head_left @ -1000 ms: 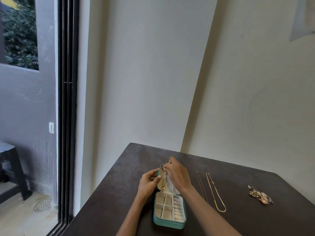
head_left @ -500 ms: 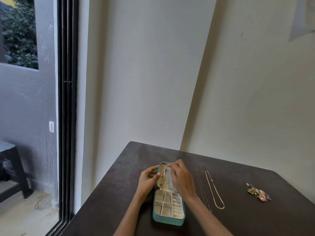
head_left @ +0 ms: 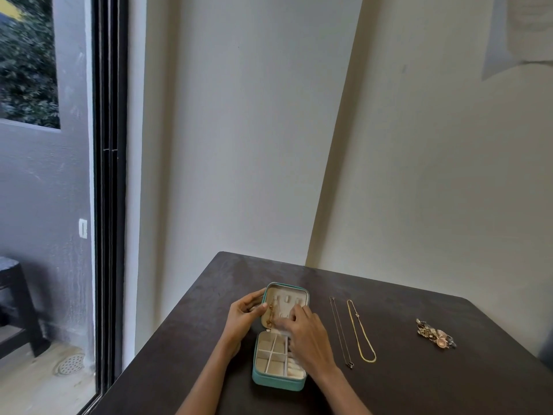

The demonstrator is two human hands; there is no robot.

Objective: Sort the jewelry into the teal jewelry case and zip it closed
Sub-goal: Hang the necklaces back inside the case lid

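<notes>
The teal jewelry case lies open on the dark table, its cream lid upright at the far end and its compartments toward me. A gold chain hangs down the left side of the lid's inner face. My left hand grips the lid's left edge, thumb near the chain. My right hand rests with curled fingers on the elastic pocket at the bottom of the lid. Right of the case lie a thin dark necklace, a gold necklace and a small heap of jewelry.
The table stands in a wall corner; its left edge drops off beside a dark sliding door frame. A dark stool stands outside on the balcony floor.
My right hand came down from the top of the lid to its lower pocket, uncovering the hooks and the hanging gold chain. My left hand stayed on the lid's left edge.
</notes>
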